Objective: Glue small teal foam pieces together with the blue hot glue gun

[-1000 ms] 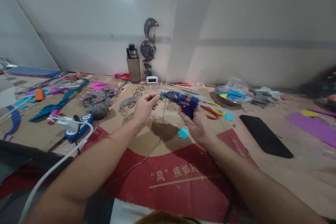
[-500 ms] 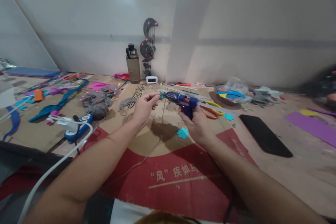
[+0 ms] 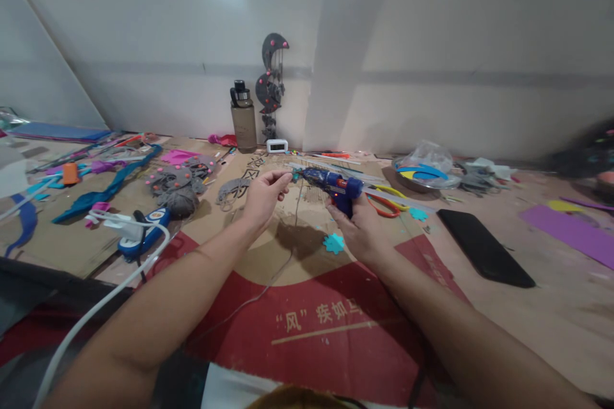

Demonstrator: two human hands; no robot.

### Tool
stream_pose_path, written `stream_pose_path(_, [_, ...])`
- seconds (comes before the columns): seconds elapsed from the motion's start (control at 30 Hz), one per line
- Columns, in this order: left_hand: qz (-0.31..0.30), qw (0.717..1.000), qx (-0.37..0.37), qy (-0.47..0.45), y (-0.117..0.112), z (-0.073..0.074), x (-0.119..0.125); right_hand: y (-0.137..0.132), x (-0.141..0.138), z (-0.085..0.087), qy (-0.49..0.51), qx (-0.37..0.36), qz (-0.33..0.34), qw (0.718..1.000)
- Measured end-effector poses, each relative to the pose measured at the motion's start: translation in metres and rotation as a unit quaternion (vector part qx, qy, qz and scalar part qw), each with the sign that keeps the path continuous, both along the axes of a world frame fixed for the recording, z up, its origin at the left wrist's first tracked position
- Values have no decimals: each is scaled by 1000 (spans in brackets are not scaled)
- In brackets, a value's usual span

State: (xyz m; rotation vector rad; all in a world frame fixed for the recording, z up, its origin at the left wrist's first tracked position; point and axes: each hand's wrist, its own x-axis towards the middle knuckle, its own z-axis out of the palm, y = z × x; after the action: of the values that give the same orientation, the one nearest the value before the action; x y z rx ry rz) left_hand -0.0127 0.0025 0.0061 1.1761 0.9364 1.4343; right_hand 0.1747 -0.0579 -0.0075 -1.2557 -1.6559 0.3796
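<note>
A blue glue gun [image 3: 341, 186] is gripped in my right hand [image 3: 361, 223], its nozzle pointing left and a small red light glowing on its body. Facing the nozzle, my left hand [image 3: 267, 197] pinches a small teal piece [image 3: 295, 174] between thumb and forefinger. The nozzle is at or very near this piece; contact cannot be made out. Grey yarn [image 3: 298, 204] hangs below the piece and trails over the printed cardboard [image 3: 249, 268]. A turquoise flower-shaped cutout [image 3: 333, 243] lies beneath the glue gun. Another turquoise cutout [image 3: 418, 214] is farther right.
Scissors [image 3: 391, 200] with red and yellow handles lie behind my right hand. A black phone [image 3: 484, 247] rests at right. A bowl [image 3: 422, 176], a bottle [image 3: 244, 118] and a small clock [image 3: 277, 146] stand at the back. Grey yarn balls [image 3: 180, 195] and a power strip [image 3: 144, 234] are at left.
Both hands and the glue gun stay almost exactly where they were. The hanging yarn has shifted slightly.
</note>
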Motion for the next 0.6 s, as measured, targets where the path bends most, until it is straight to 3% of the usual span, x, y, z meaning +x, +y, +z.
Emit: stream_pose_path(0.6, [-2,1000,-4,-11,0,1,1,-2,-1,1,-15,0,-6,1000])
